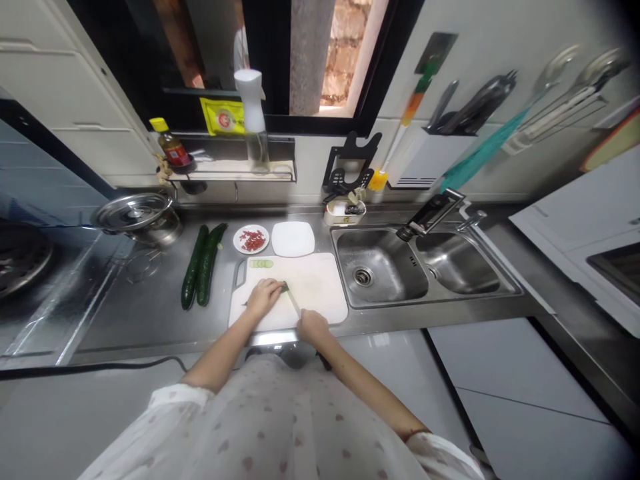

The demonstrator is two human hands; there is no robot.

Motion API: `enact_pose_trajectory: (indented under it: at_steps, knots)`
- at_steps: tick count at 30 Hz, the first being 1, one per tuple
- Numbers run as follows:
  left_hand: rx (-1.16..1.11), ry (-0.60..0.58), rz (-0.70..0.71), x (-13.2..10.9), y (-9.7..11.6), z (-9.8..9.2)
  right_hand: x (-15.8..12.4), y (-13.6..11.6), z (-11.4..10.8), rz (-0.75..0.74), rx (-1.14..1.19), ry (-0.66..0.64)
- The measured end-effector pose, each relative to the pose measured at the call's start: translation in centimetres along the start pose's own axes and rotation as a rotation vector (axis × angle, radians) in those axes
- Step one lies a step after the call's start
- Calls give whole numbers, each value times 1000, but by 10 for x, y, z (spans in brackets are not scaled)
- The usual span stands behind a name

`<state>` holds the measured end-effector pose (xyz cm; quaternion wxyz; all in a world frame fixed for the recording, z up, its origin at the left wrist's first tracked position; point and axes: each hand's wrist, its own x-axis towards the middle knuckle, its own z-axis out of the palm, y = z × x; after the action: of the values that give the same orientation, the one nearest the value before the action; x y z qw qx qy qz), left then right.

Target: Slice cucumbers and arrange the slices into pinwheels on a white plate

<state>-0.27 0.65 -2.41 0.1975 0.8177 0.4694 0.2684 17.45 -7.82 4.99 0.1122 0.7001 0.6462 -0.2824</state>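
Observation:
A white cutting board [320,287] lies on the steel counter. My left hand [265,297] is closed on a dark green cucumber piece [285,287] near the middle of the board, most of it hidden under my fingers. My right hand [312,327] grips a knife [293,301] at the board's front edge, its blade reaching up and left to the cucumber's end. Several pale green slices [261,264] lie in a row at the board's upper left. Behind the board are a white plate [293,239] and a small plate with red pieces [251,239].
Two whole cucumbers [205,267] lie left of the board, with a lidded steel pot [145,217] farther left. On the right is a double sink [385,267] with a black faucet [425,217]. A shelf [230,171] behind holds bottles.

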Motion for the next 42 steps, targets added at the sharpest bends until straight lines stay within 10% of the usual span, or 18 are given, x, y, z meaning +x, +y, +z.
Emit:
enact_pose_trajectory:
  at_steps: [42]
  knots:
    - [9, 9, -41, -1, 8, -4, 12, -4, 0, -9, -21, 31]
